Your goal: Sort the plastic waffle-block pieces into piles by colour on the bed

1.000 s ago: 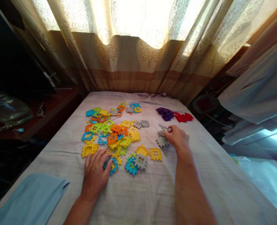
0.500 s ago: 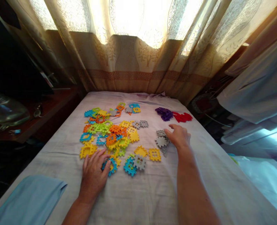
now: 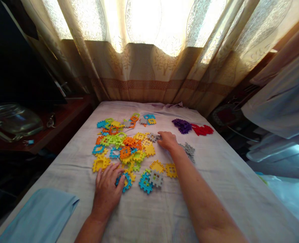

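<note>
My left hand (image 3: 108,184) lies with its fingers spread at the near left edge of a mixed pile, beside a blue ring-shaped piece (image 3: 127,184). My right hand (image 3: 167,140) is at the pile's right side, its fingertips on a grey piece (image 3: 152,137); its finger gap is too small to make out. Yellow, green, orange and blue notched plastic pieces make up the pile. Several grey pieces (image 3: 189,152) lie together right of my right wrist, partly behind the arm. Near the middle, a grey window piece (image 3: 156,178) overlaps a blue one (image 3: 145,182).
Purple pieces (image 3: 182,125) and red pieces (image 3: 202,130) form heaps at the back right. A folded blue cloth (image 3: 39,214) lies at the front left. Left of the bed, a glass jug (image 3: 16,121) stands on a brown surface (image 3: 73,111). Curtains hang behind.
My right hand has moved left from the grey group to the grey piece beside the pile. My left hand has stayed by the blue piece. The view has shifted slightly.
</note>
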The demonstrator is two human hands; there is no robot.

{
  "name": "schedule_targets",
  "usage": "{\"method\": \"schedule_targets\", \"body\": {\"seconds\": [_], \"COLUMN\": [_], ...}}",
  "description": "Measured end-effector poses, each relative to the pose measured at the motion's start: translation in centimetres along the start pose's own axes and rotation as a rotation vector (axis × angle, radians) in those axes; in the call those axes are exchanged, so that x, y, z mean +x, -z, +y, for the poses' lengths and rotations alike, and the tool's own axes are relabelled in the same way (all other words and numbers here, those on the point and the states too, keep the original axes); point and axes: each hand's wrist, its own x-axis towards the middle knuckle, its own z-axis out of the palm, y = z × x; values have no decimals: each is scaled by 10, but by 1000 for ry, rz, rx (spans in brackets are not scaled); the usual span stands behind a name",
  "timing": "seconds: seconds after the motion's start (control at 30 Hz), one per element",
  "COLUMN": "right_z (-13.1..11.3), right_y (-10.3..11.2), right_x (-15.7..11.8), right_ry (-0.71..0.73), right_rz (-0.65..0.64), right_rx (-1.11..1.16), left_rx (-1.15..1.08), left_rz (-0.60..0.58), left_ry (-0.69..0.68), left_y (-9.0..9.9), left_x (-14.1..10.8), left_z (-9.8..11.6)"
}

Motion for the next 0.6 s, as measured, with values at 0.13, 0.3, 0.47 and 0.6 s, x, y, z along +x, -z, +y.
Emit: {"method": "schedule_targets", "body": {"seconds": [0.13,0.3,0.47,0.6], "right_z": [1,23,81,116], "right_y": [1,4,7,10], "right_x": [-9,-36,-65,-76], "right_ry": [-16,-130,-338,-460], "right_rz": [34,250,418,386], "right_rx": [-10,246,567,637], "left_rx": [2,7,18,20], "left_rz": [2,0,-10,-11], "left_ry": [-4,-21,-28,-34], "left_y": [0,0,0,-1], "left_x": [0,0,1,1], "left_z": [0,-1,-3,-4]}}
